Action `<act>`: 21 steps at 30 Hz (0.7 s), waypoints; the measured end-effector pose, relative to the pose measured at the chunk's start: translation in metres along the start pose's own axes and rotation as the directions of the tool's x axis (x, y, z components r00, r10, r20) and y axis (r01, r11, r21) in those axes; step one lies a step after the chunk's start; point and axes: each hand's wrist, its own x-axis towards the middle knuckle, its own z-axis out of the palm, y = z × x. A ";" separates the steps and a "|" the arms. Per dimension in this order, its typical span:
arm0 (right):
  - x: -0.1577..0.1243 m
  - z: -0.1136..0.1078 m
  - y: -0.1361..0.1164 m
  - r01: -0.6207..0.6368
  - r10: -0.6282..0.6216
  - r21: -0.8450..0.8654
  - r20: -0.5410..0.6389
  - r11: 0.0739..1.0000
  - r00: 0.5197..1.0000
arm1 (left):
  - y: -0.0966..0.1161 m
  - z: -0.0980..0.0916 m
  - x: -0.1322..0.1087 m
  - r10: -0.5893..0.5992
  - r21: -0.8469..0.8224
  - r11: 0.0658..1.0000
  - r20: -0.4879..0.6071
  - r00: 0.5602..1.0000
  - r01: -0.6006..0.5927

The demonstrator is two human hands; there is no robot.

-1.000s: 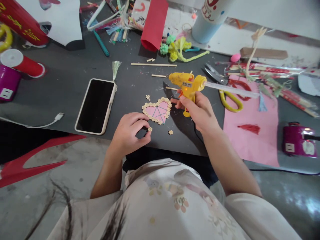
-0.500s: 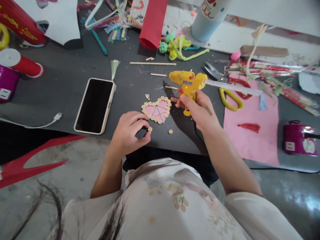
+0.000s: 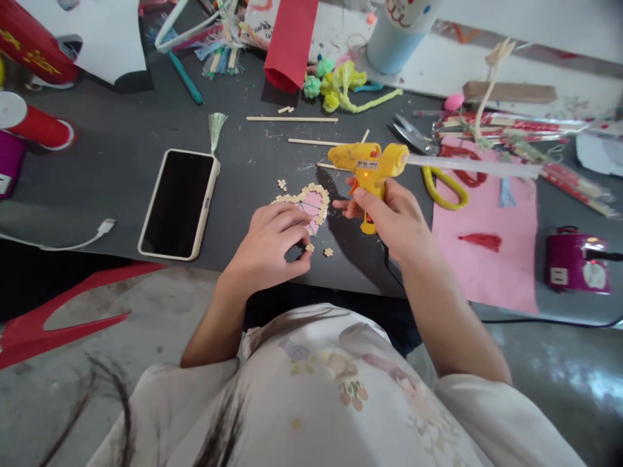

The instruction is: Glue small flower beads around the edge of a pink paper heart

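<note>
Between thumb and forefinger, my left hand [image 3: 272, 243] pinches a small beige flower-shaped piece [image 3: 310, 248]. That hand is over the lower left of a pink heart [image 3: 311, 202] edged with similar beige pieces and crossed by dark lines, hiding part of it. My right hand [image 3: 396, 217] grips a yellow hot glue gun [image 3: 368, 170] by its handle, its nozzle pointing left above the table. A long clear glue stick [image 3: 467, 164] sticks out of the gun's back. One loose flower piece [image 3: 328, 252] lies below the heart, and a small cluster of beige pieces [image 3: 281, 185] lies above it.
A phone [image 3: 180, 204] lies left of the heart. Thin wooden sticks [image 3: 292, 119] lie beyond it. To the right are scissors [image 3: 445, 187] on a pink sheet [image 3: 487, 272] with a red tassel [image 3: 481, 241]. A light-blue bottle [image 3: 396, 39] stands at the back.
My left hand has moved right with the flower piece and now covers the heart's lower left. The glue gun has shifted slightly right, away from the heart. The view has shifted a little.
</note>
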 end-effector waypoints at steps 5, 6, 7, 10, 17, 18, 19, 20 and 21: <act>0.003 0.001 0.011 0.006 -0.006 -0.027 0.002 1.000 1.000 | 0.001 0.001 0.005 -0.020 0.014 1.000 0.039 0.999 0.019; 0.003 0.001 0.012 0.004 -0.004 -0.031 0.003 1.000 1.000 | 0.002 0.001 0.005 -0.022 0.023 1.000 0.042 0.999 0.021; 0.003 0.001 0.013 -0.001 0.001 -0.032 0.004 1.000 1.000 | 0.002 0.001 0.005 -0.024 0.031 0.999 0.045 0.999 0.023; 0.003 0.001 0.013 -0.013 0.013 -0.023 0.000 1.000 1.000 | 0.003 0.001 0.005 -0.025 0.046 0.999 0.050 0.998 0.022; 0.004 0.003 0.013 -0.008 0.008 0.029 0.000 1.000 1.000 | 0.004 0.002 0.006 -0.025 0.033 0.999 0.065 0.998 0.023; 0.004 0.004 0.014 -0.008 0.008 0.029 0.000 1.000 1.000 | 0.004 0.002 0.006 -0.025 0.031 0.999 0.067 0.997 0.022; 0.005 0.004 0.014 -0.008 0.008 0.032 -0.001 0.999 1.000 | 0.004 0.002 0.007 -0.023 0.030 0.999 0.070 0.997 0.021; 0.005 0.004 0.014 -0.008 0.008 0.038 -0.002 0.999 1.000 | 0.005 0.002 0.007 -0.023 0.028 0.999 0.072 0.997 0.021; 0.005 0.004 0.014 -0.009 0.009 0.047 -0.002 0.999 1.000 | 0.005 0.002 0.007 -0.022 0.028 0.999 0.074 0.997 0.020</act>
